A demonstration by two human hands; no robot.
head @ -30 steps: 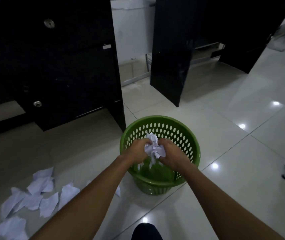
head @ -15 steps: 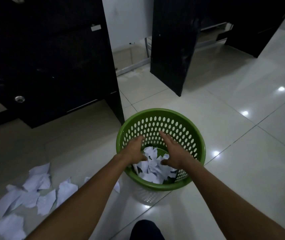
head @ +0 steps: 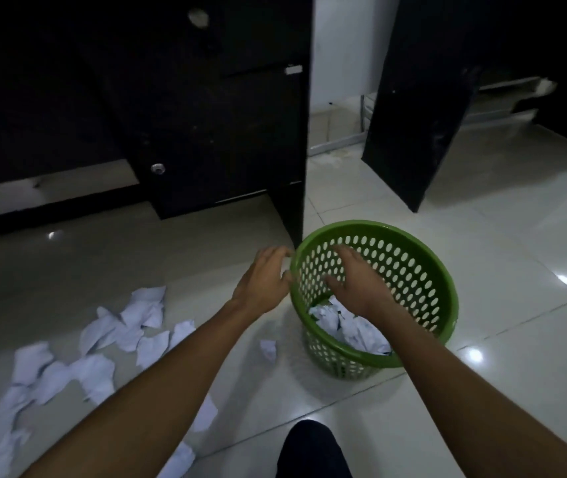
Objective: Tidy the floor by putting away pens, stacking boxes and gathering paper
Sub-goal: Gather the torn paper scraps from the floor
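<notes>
A: Right, start at the hands. The right hand hangs over the mouth of the green basket, fingers spread and loose, nothing in it. The left hand is just outside the basket on its left side, fingers slightly curled and open, fingertips at or nearly at the rim; whether they touch it I cannot tell.

B: So both empty. Where is the paper?

A: Some crumpled pieces lie in the bottom of the basket, under the right wrist. One small scrap sits on the floor just beside the basket's base. The main scatter of torn sheets lies on the tiles to the left, well apart from the basket, and runs down toward the lower left corner.

B: Then the step in hand, I would judge, is going for another load.

A: I think so too. To do it well I would sweep the loose sheets together with both hands into one heap, then press them into a tight wad before lifting, so no corners trail and drop. The nearby scrap is worth taking on the way.

B: Any trouble with the basket?

A: It looks light and holed, so a knock could tip it. Better to drop the wad from straight above the opening. It stands close to the dark cabinet.

B: Pens or boxes?

A: None in view here.
</notes>
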